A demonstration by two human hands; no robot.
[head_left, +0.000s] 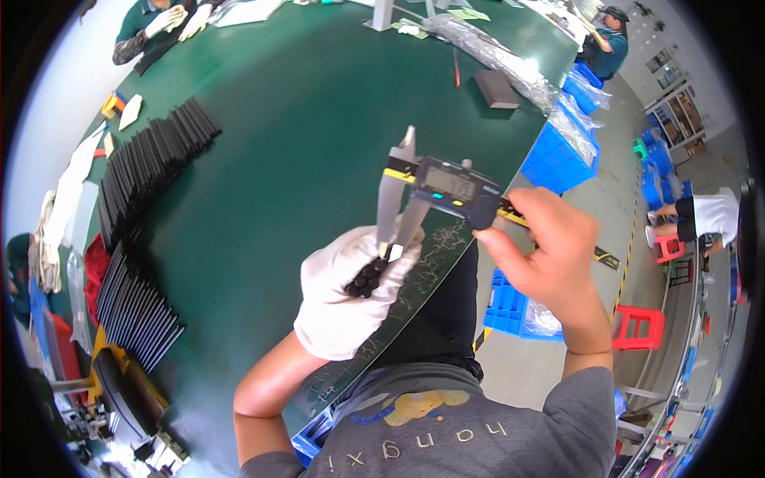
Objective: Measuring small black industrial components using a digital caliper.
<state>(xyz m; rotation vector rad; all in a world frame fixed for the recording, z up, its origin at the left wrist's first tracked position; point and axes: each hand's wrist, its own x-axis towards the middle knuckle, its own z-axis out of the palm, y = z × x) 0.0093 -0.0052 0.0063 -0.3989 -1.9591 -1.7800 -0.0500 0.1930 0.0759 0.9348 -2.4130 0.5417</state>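
Note:
My right hand (554, 247), bare, pinches the slide end of a digital caliper (454, 190) between thumb and fingers. The caliper's display is lit, and its jaws point down toward my left hand (343, 295). That hand wears a white glove and is closed around a bundle of black rods (365, 279), whose dark round ends show at the palm. The jaw tips meet the bundle by the gloved fingertips, next to a small pale piece. Exactly what lies between the jaws is partly hidden by the fingers.
On the green table (295, 119), a long row of black rods (155, 163) and thinner shiny rods (139, 307) lie at left. A brown block (496, 89) sits far right. Blue crates (562, 155) and a red stool (637, 328) stand beyond the edge. Co-workers are farther off.

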